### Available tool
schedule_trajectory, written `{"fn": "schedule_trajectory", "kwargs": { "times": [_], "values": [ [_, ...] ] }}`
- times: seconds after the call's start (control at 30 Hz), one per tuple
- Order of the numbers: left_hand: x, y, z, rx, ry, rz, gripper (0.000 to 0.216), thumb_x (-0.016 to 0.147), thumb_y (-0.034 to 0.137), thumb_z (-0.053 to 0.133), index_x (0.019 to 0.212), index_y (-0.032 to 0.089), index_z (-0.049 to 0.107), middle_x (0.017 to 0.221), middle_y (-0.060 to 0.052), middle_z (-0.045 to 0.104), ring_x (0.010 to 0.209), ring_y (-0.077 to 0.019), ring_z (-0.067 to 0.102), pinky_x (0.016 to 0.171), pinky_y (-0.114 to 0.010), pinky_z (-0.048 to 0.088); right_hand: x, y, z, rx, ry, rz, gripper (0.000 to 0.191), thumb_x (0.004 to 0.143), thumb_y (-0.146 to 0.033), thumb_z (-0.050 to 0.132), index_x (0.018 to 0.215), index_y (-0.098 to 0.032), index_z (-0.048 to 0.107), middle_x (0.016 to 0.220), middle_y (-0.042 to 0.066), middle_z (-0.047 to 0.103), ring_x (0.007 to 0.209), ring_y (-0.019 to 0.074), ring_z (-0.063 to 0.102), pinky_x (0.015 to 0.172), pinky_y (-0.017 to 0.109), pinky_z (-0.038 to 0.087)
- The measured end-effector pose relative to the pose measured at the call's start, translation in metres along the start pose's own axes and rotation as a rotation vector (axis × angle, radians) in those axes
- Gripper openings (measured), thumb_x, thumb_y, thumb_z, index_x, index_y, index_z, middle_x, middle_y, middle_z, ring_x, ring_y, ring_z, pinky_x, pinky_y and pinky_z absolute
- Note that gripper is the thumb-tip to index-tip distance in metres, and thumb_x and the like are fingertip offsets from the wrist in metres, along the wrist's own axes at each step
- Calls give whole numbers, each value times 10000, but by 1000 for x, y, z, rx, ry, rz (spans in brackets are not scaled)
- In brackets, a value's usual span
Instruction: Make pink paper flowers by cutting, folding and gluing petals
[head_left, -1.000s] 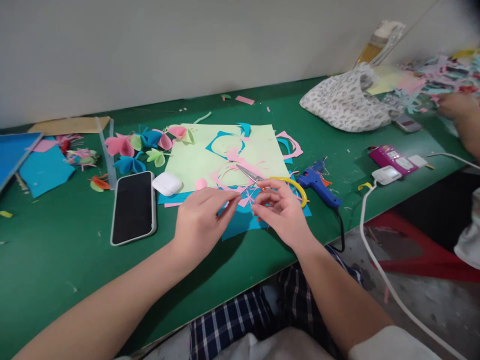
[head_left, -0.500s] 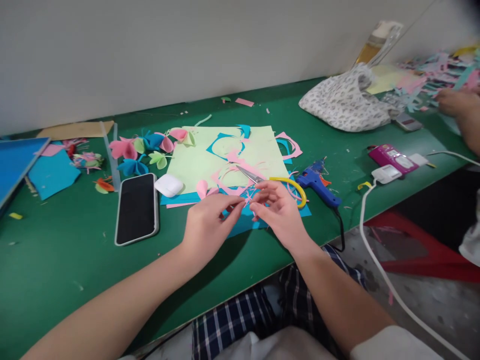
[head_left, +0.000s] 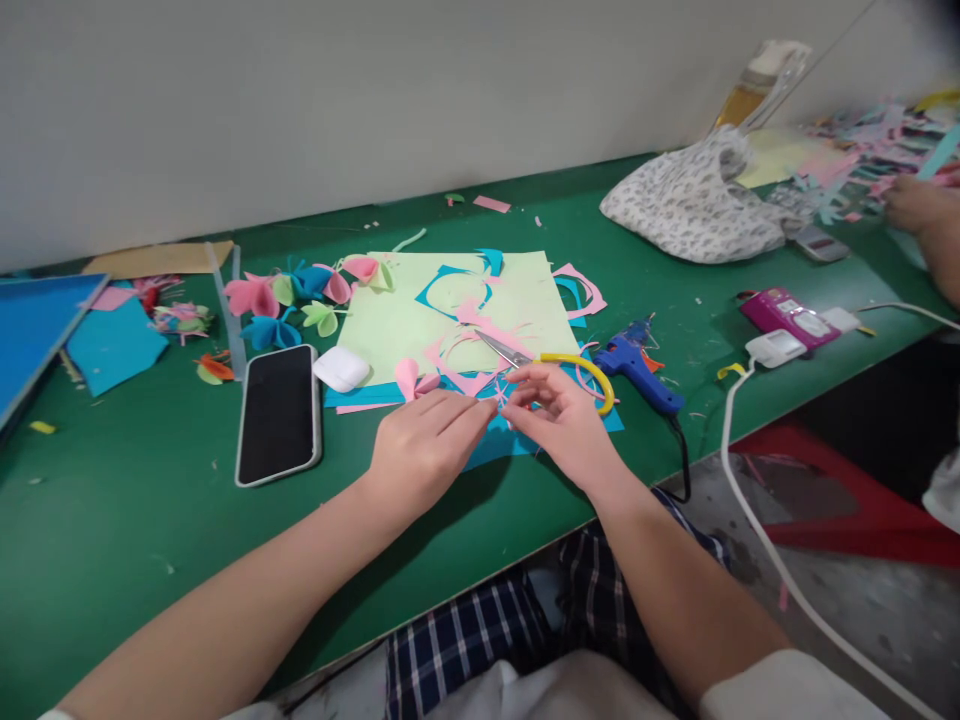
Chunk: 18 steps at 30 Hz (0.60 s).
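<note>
My left hand [head_left: 427,445] is closed, its thumb and fingers pressed together at the tips over the blue paper. Close by on the right, my right hand [head_left: 562,425] is closed in a pinch with its fingers curled. Whatever the fingertips hold is too small and hidden to make out; thin pink paper strips [head_left: 501,393] show between them. Yellow-handled scissors [head_left: 577,368] lie just beyond my right hand, blades pointing up-left across pink paper offcuts [head_left: 457,376]. Beside my left hand's knuckles rests a pink paper petal piece [head_left: 409,380]. Under these lies a pale green sheet [head_left: 382,325].
A phone [head_left: 279,420], a white earbud case [head_left: 342,368] and paper flowers [head_left: 255,296] sit to the left. On the right are a blue glue gun [head_left: 641,372], a magenta device [head_left: 787,318], a white cable [head_left: 726,430] and a patterned bag [head_left: 690,205]. Another person's hand [head_left: 922,210] reaches in at far right.
My left hand has turned a little, its fingers now closing flatter over the thumb and nearer my right fingertips. My right hand has barely moved. The view has shifted slightly.
</note>
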<state>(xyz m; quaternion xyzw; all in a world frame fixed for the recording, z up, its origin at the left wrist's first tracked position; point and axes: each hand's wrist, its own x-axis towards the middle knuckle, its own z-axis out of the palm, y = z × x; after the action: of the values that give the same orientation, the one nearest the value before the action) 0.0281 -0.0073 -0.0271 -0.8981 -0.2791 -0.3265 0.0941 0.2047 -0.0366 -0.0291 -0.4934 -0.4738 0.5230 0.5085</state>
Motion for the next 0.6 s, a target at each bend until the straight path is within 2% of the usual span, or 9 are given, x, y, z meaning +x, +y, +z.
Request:
{"fn": "schedule_trajectory", "kwargs": {
  "times": [0.17, 0.27, 0.4, 0.47, 0.6],
  "values": [
    [4, 0, -1, -40, 51, -51, 212, 797, 159, 621, 1008, 147, 638, 806, -45, 712, 701, -152, 647, 678, -266, 528, 1, 0, 1, 15, 34, -24, 223, 720, -253, 702, 926, -237, 618, 747, -19, 604, 729, 122, 590, 608, 247, 497],
    [9, 1, -6, -191, 34, -286, 272, 808, 215, 626, 1076, 166, 626, 853, -46, 718, 692, -131, 652, 641, -233, 528, 3, 0, 1, 175, 83, 42, 201, 691, -245, 724, 869, -237, 632, 721, -32, 615, 688, 109, 596, 580, 228, 513],
    [16, 6, -10, -582, -84, -665, 232, 800, 306, 629, 992, 182, 670, 886, -48, 717, 666, -116, 648, 558, -202, 526, 4, 0, 0, 411, 106, 179, 189, 677, -270, 737, 821, -220, 626, 640, -48, 620, 574, 83, 590, 497, 189, 507],
    [18, 9, -9, -720, -114, -761, 218, 784, 322, 639, 939, 177, 687, 881, -56, 717, 690, -131, 653, 553, -213, 533, 4, 1, 2, 449, 107, 204, 194, 668, -271, 743, 806, -213, 620, 638, -48, 632, 556, 75, 587, 488, 179, 506],
    [19, 11, -5, -872, -104, -854, 193, 755, 329, 655, 855, 169, 695, 829, -51, 706, 675, -135, 639, 534, -220, 531, 2, 3, 9, 394, 110, 195, 193, 660, -266, 742, 797, -210, 619, 616, -55, 619, 547, 76, 585, 480, 183, 507]
  ]
}}
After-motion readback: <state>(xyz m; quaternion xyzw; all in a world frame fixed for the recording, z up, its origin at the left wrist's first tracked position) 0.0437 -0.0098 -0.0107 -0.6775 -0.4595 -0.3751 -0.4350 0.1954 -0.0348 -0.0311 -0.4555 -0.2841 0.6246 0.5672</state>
